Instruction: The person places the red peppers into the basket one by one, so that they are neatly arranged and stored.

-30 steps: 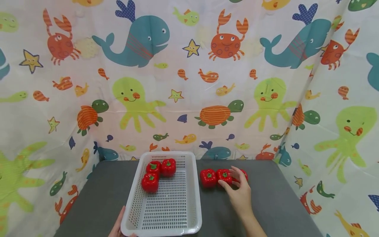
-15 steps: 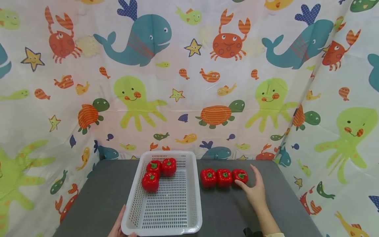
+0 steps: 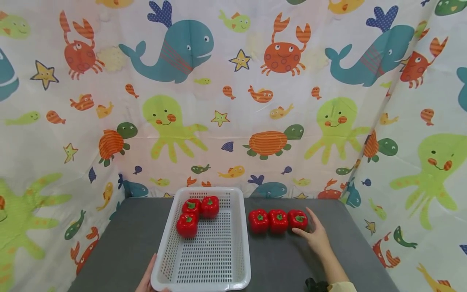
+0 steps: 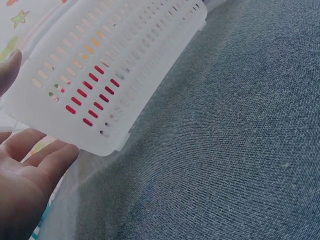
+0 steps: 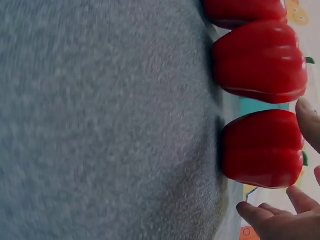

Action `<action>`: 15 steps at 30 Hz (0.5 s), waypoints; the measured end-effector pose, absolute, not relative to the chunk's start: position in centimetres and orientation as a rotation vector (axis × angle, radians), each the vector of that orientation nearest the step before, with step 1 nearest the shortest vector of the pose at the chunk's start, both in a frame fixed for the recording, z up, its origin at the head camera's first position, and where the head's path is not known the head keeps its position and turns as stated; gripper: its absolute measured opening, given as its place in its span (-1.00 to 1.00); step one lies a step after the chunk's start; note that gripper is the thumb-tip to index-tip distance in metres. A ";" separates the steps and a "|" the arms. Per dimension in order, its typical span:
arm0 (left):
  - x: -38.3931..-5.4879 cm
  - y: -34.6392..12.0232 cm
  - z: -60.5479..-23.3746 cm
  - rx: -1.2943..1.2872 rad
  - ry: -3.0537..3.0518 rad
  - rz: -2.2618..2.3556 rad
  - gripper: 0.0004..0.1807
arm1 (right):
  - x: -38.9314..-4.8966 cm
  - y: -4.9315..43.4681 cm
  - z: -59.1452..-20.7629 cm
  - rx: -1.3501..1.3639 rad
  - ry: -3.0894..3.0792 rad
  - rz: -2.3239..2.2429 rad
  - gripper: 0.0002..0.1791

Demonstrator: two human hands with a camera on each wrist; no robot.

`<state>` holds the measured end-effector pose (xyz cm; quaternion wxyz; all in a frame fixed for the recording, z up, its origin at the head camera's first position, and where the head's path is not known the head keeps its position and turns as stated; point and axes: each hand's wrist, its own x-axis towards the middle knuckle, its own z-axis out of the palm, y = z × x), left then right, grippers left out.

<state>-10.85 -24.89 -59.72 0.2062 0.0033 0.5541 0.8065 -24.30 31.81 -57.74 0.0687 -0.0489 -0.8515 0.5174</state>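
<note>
Three glossy red bell peppers stand in a row right of the basket: a left one (image 3: 258, 221), a middle one (image 3: 278, 221) and a right one (image 3: 297, 219). My right hand (image 3: 316, 236) spreads thumb and fingers around the near and right sides of the right pepper. In the right wrist view, that pepper (image 5: 262, 149) lies between the thumb (image 5: 309, 122) and the spread fingers (image 5: 252, 212). My left hand (image 3: 147, 280) rests at the near left corner of the white basket (image 3: 247, 259). Its fingers (image 4: 60, 157) lie relaxed against the basket's corner in the left wrist view.
Inside the basket, three more red bell peppers (image 3: 187, 225) cluster toward the far left. The dark grey table (image 3: 288, 263) ends at a sea-animal curtain (image 3: 226, 121) behind and on both sides. A dark object (image 3: 316, 284) sits by the right wrist.
My right hand has moved right from in front of the middle and right peppers, uncovering the row, then drawn in closer around the right pepper. The left hand stays at the basket corner.
</note>
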 end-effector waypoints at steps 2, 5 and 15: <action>-10.7 -24.7 -59.7 -0.014 1.615 2.236 0.26 | -24.5 32.0 -58.0 -0.138 -2.578 1.571 0.10; -10.5 -24.6 -59.6 -0.041 1.650 2.233 0.28 | -24.9 32.4 -58.3 -0.159 -2.602 1.577 0.08; -10.4 -25.0 -59.8 0.093 1.579 2.249 0.19 | -25.1 32.7 -58.5 -0.162 -2.627 1.610 -0.02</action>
